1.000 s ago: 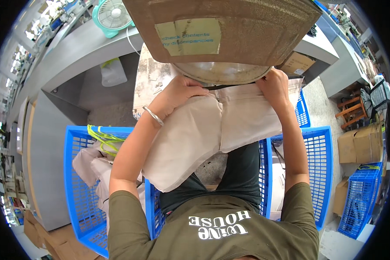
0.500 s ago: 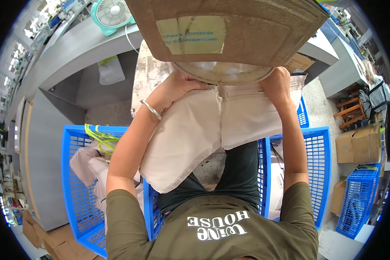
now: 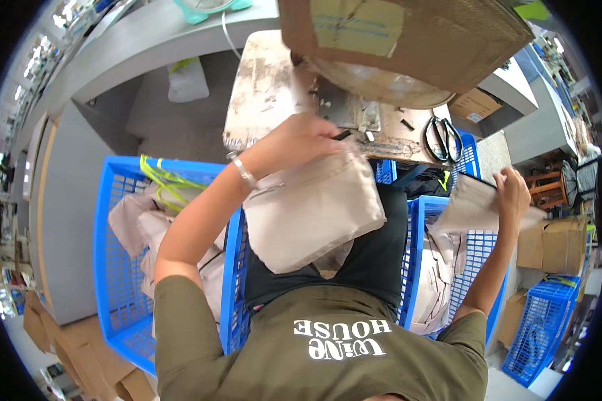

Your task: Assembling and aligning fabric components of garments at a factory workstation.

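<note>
Two hands, each pinching a beige fabric piece.
Left hand [image 3: 299,142] grips one beige piece [image 3: 311,212] at the worn counter [image 3: 261,93] edge; right hand [image 3: 513,194] holds another piece [image 3: 471,207] over a blue basket [image 3: 416,240].

You are sitting at a worn, paint-stained wooden bench [image 3: 264,87] whose top is showing scuffs and pale blotches. A pair of black-handled scissors [image 3: 443,138] is lying on its right end, a small metal plate [image 3: 350,112] is resting near the middle, and a few small dark bits are scattered between them. A stack of beige fabric pieces [image 3: 311,207] is hanging over its near edge.
</note>
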`<action>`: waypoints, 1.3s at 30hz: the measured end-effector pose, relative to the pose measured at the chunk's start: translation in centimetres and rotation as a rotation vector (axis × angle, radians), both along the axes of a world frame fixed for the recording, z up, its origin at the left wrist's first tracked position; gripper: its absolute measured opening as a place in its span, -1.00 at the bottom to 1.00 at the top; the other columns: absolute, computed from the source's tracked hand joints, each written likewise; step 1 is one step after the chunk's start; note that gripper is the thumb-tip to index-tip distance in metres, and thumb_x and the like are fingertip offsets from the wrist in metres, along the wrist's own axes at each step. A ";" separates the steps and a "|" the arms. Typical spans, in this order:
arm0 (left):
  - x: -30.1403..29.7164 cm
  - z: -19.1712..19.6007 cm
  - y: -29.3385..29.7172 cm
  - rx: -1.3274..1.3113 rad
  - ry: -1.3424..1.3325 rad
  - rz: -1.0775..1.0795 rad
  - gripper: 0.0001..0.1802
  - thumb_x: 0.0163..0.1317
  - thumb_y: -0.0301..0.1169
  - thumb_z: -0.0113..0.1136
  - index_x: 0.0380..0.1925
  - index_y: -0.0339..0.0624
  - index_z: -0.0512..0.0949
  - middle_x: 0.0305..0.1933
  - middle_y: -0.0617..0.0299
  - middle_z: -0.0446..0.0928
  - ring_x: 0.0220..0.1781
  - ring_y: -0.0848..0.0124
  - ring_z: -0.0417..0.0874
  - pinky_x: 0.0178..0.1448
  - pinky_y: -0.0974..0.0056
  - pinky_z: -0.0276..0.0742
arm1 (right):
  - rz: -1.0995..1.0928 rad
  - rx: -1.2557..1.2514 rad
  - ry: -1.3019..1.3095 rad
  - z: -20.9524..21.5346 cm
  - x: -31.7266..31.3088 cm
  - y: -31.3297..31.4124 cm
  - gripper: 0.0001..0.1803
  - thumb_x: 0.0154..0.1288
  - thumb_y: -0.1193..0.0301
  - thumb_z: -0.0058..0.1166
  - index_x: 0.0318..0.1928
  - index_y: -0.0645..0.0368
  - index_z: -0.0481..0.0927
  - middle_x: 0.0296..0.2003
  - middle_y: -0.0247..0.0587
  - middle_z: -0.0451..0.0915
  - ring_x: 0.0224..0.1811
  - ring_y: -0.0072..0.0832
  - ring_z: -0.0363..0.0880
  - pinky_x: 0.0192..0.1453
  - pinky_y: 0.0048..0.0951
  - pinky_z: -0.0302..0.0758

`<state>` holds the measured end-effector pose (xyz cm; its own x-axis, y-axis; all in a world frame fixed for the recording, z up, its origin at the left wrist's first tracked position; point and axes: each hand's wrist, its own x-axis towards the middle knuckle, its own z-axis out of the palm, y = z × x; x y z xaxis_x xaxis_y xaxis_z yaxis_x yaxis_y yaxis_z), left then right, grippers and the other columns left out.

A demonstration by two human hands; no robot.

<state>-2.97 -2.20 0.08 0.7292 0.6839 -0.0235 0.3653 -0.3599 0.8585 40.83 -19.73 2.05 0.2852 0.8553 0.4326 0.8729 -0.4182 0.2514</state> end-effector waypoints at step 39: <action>2.3 -2.3 -0.2 -0.221 -0.274 0.223 -0.80 0.31 -0.36 0.19 -0.28 -0.32 0.62 -0.33 0.40 0.58 -0.24 0.66 0.45 -0.09 0.49 0.40 | 0.605 0.141 0.852 -0.3 -15.9 9.7 -0.78 0.18 0.34 0.25 -0.23 0.21 0.69 -0.41 -0.13 0.63 -0.43 -0.26 0.62 -0.27 -0.34 0.50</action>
<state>-0.70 -2.43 -2.26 0.5637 0.8259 -0.0127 0.1605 -0.0945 0.9825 24.91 -10.07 1.76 0.0841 0.9141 0.3966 0.8109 0.1685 -0.5604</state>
